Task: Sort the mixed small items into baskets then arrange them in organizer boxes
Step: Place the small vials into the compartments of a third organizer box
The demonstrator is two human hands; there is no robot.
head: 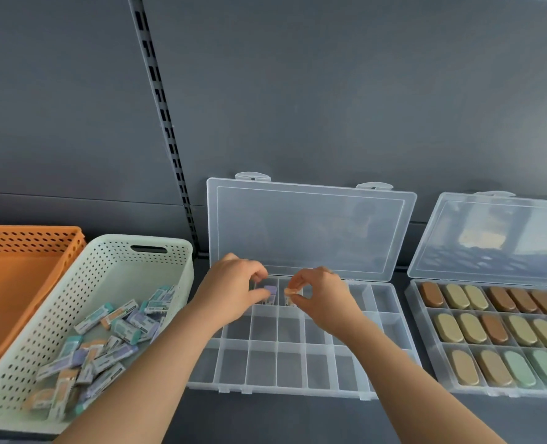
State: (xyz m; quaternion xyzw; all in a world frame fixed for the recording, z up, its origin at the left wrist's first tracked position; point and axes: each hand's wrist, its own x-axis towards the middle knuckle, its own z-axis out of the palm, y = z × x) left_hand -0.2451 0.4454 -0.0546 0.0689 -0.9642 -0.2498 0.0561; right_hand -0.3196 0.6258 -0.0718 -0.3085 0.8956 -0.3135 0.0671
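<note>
A clear organizer box (297, 392) lies open in front of me, lid leaning on the back wall. My left hand (233, 290) pinches a purple eraser (270, 291) standing in a back-row compartment. In the neighbouring compartment, my right hand (320, 293) pinches an orange eraser (290, 294). A pale green perforated basket (111, 267) at the left holds several sleeved erasers (118, 328) in teal, purple and orange.
An orange perforated basket (18, 248) sits at the far left. A second open organizer box (426, 347) at the right is filled with oval erasers (472, 328) in brown, tan and green. A grey wall panel with a slotted rail (166, 123) stands behind.
</note>
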